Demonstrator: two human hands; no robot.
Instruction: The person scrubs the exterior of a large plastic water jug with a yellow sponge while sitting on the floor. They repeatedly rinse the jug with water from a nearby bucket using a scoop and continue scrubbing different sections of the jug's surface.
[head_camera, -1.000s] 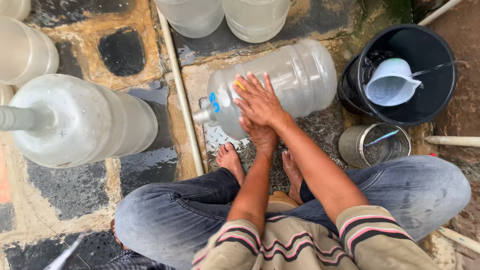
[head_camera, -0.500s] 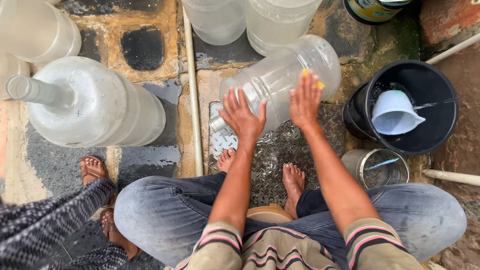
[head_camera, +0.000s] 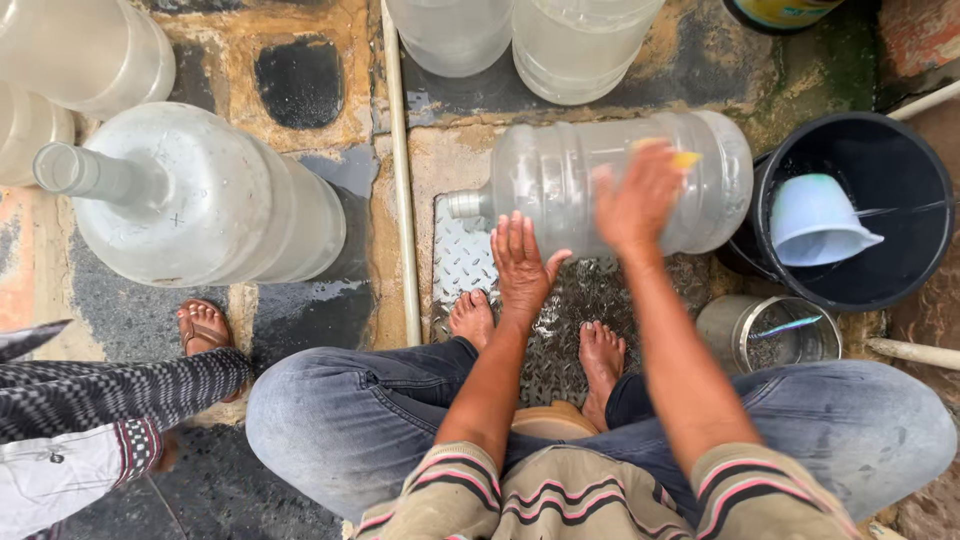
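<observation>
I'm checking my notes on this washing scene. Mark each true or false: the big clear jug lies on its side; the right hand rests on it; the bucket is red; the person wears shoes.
1. The clear jug lies on its side. True.
2. The right hand is on the jug. True, with something yellow under it.
3. The bucket is red. False: it is black, with a pale scoop inside.
4. The person wears shoes. False: both feet are bare.

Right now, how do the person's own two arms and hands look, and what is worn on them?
Both forearms are bare. Short beige sleeves with maroon and pink stripes end near the elbows. The left hand and right hand wear no gloves; no rings or watch are visible. The right hand is blurred.
</observation>
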